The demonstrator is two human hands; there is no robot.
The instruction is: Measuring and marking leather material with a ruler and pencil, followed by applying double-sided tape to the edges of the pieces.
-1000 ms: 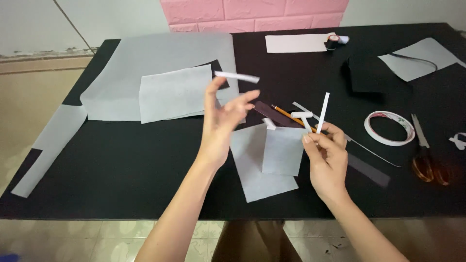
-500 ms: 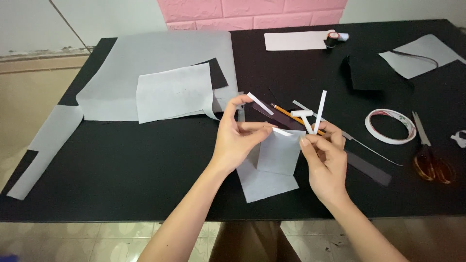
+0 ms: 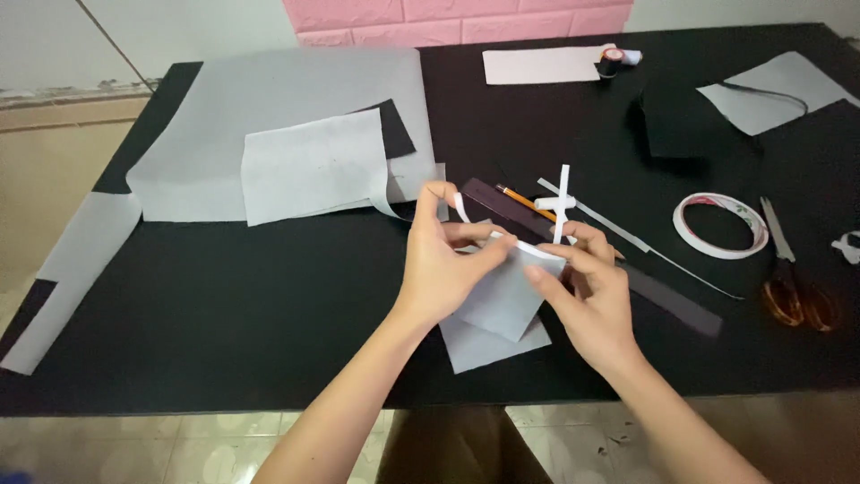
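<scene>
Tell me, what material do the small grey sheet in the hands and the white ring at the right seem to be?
Small grey sheet: probably thin matte felt or paper; it bends softly without shine. White ring: likely a roll of tape; flat, glossy hoop with a hollow centre.

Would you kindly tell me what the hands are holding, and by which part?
Both hands, left and right, pinch a small grey paper piece along its top edge, where a white strip lies.

black table (image 3: 224,305) | grey sheets (image 3: 269,116) | tape roll (image 3: 721,224) | scissors (image 3: 793,278)
</scene>
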